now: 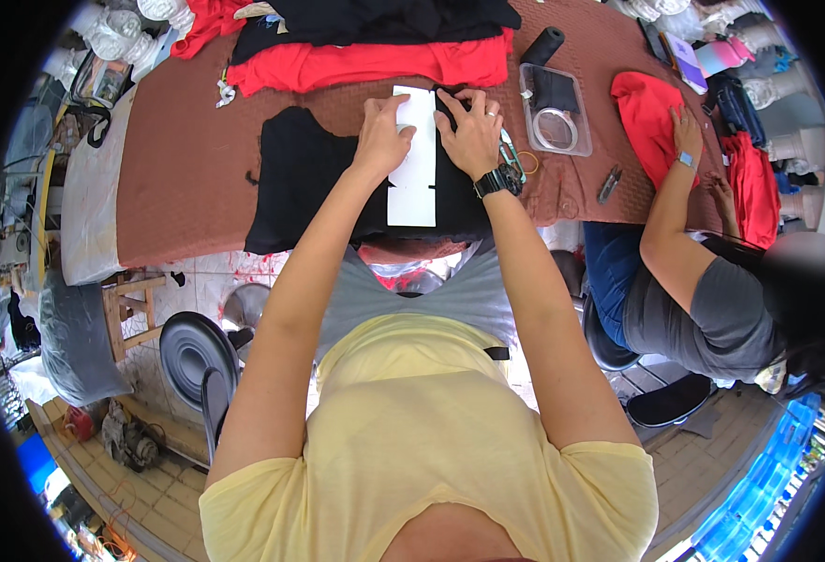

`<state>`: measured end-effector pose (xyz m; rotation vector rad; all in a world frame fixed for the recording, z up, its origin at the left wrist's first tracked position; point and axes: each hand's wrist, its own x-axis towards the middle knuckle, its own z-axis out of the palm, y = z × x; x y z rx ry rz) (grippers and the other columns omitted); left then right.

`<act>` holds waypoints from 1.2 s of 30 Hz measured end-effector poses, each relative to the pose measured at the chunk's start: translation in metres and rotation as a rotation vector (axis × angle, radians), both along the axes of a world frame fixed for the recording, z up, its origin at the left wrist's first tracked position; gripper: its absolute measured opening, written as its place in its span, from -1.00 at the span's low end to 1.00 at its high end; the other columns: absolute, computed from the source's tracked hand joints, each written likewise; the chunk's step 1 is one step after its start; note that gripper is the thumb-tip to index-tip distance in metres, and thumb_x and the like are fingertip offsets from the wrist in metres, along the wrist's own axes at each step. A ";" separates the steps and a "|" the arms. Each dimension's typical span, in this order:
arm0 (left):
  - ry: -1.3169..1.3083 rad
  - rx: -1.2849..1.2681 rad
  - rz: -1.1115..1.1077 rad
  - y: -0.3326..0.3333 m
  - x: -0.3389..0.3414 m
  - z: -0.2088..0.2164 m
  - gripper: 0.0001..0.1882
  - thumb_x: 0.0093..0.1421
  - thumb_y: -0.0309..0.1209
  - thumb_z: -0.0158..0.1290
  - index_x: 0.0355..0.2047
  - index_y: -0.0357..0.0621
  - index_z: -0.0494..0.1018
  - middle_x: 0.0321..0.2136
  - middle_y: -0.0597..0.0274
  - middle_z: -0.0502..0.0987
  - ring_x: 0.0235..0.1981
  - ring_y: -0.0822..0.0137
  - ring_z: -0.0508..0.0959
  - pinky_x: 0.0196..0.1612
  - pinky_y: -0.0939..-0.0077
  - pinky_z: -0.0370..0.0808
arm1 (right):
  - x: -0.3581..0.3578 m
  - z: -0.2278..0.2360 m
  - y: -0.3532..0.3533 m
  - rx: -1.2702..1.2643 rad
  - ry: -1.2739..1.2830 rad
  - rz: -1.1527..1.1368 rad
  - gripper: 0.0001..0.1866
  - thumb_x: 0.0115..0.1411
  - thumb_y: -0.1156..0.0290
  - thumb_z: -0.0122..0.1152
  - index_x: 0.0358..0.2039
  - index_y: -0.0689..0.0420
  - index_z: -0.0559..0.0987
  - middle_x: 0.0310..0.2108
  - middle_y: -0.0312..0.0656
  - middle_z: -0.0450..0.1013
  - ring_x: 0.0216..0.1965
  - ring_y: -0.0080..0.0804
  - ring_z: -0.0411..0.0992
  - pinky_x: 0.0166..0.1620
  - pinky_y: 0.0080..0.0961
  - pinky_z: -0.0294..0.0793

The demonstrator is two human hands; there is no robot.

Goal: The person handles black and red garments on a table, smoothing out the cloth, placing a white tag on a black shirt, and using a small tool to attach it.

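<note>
A black fabric piece (302, 192) lies spread over the near edge of the brown-covered table. On top of it rests a long white card strip (412, 197) with small dark notches at its sides. My left hand (384, 136) presses the strip's left side, its index finger and thumb apart on the card. Along the other edge, my right hand (469, 131) lies with spread fingers on the black fabric, thumb close to the card. Beside my right wrist, which wears a black watch, are small green-handled snips (510, 150), partly hidden.
Folded red cloth (365, 67) and black cloth (375, 23) are piled at the back. To the right stand a clear plastic box (581, 131), a black thread cone (542, 45) and small dark thread clippers (609, 184). A co-worker's hand (686, 136) rests on red fabric (642, 117).
</note>
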<state>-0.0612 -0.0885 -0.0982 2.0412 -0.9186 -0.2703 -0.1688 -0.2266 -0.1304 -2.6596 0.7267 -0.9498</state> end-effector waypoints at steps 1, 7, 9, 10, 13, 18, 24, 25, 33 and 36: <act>-0.100 0.015 0.036 0.004 -0.002 0.003 -0.53 0.14 -0.48 0.22 0.09 -0.25 0.46 0.00 -0.08 0.42 0.10 -0.16 0.45 0.15 0.14 0.42 | 0.000 0.000 -0.001 0.000 -0.004 0.000 -0.58 0.17 0.17 0.26 0.06 -0.11 0.65 -0.02 -0.23 0.40 0.00 -0.08 0.30 0.04 -0.13 0.28; -0.293 0.043 -0.201 0.069 -0.015 0.006 -0.46 0.12 -0.36 0.28 0.10 -0.21 0.44 0.06 0.00 0.41 0.18 -0.04 0.37 0.22 0.08 0.33 | 0.001 -0.003 -0.002 -0.003 -0.006 0.005 -0.58 0.17 0.16 0.27 0.06 -0.12 0.66 -0.02 -0.24 0.40 0.00 -0.07 0.30 0.04 -0.12 0.28; -0.291 0.085 -0.348 0.086 -0.022 0.008 -0.38 0.11 -0.24 0.30 0.15 -0.20 0.42 0.13 0.04 0.40 0.22 -0.04 0.34 0.27 0.01 0.27 | 0.002 -0.004 -0.002 -0.004 0.007 -0.002 -0.58 0.17 0.14 0.27 0.06 -0.13 0.66 -0.01 -0.24 0.40 0.00 -0.07 0.30 0.04 -0.12 0.28; -0.354 0.097 -0.379 0.091 -0.023 0.007 -0.32 0.11 -0.16 0.30 0.18 -0.17 0.40 0.18 0.06 0.39 0.26 -0.03 0.32 0.31 0.00 0.23 | 0.002 -0.004 -0.002 0.005 0.006 -0.002 -0.58 0.18 0.13 0.27 0.06 -0.13 0.66 -0.01 -0.24 0.40 0.00 -0.07 0.30 0.05 -0.10 0.27; -0.471 0.149 -0.449 0.097 -0.024 0.006 -0.11 0.06 0.14 0.27 0.29 -0.10 0.34 0.30 0.14 0.33 0.37 -0.01 0.21 0.41 -0.07 0.07 | 0.002 -0.003 -0.002 0.027 0.009 0.002 -0.57 0.18 0.11 0.27 0.06 -0.14 0.65 -0.01 -0.24 0.39 0.01 -0.05 0.29 0.06 -0.07 0.27; -0.531 0.155 -0.381 0.091 -0.034 0.005 -0.08 0.05 0.20 0.24 0.30 -0.07 0.33 0.30 0.16 0.33 0.35 -0.01 0.23 0.40 -0.09 0.05 | 0.002 0.000 0.000 0.065 0.016 0.002 -0.58 0.18 0.10 0.28 0.05 -0.15 0.66 -0.02 -0.23 0.39 0.01 -0.04 0.29 0.07 -0.03 0.25; -0.562 0.154 -0.362 0.089 -0.037 0.005 -0.09 0.05 0.21 0.23 0.29 -0.05 0.34 0.30 0.19 0.33 0.34 0.00 0.24 0.40 -0.10 0.06 | 0.005 0.000 0.000 0.071 0.015 -0.022 -0.61 0.17 0.13 0.29 0.02 -0.17 0.66 -0.03 -0.24 0.39 0.01 -0.05 0.28 0.05 -0.06 0.25; -0.566 0.156 -0.360 0.089 -0.037 0.006 -0.10 0.05 0.21 0.23 0.29 -0.05 0.34 0.30 0.20 0.33 0.34 0.00 0.24 0.40 -0.09 0.06 | 0.006 0.000 0.000 0.078 0.019 -0.027 -0.62 0.17 0.14 0.29 0.03 -0.18 0.66 -0.03 -0.24 0.39 0.01 -0.05 0.28 0.06 -0.06 0.25; -0.512 0.118 -0.402 0.095 -0.028 0.005 -0.16 0.03 0.16 0.27 0.21 -0.06 0.38 0.26 0.22 0.37 0.35 0.06 0.26 0.40 -0.03 0.10 | 0.008 -0.002 -0.002 0.096 0.010 -0.036 -0.64 0.17 0.16 0.30 0.00 -0.21 0.68 -0.05 -0.25 0.40 0.00 -0.06 0.28 0.05 -0.07 0.23; -0.524 0.112 -0.392 0.095 -0.029 0.005 -0.16 0.02 0.16 0.27 0.20 -0.06 0.39 0.26 0.22 0.37 0.34 0.05 0.26 0.39 -0.03 0.11 | 0.009 -0.003 -0.002 0.088 -0.004 -0.032 -0.65 0.17 0.17 0.31 -0.01 -0.21 0.69 -0.05 -0.25 0.40 -0.01 -0.06 0.28 0.05 -0.08 0.23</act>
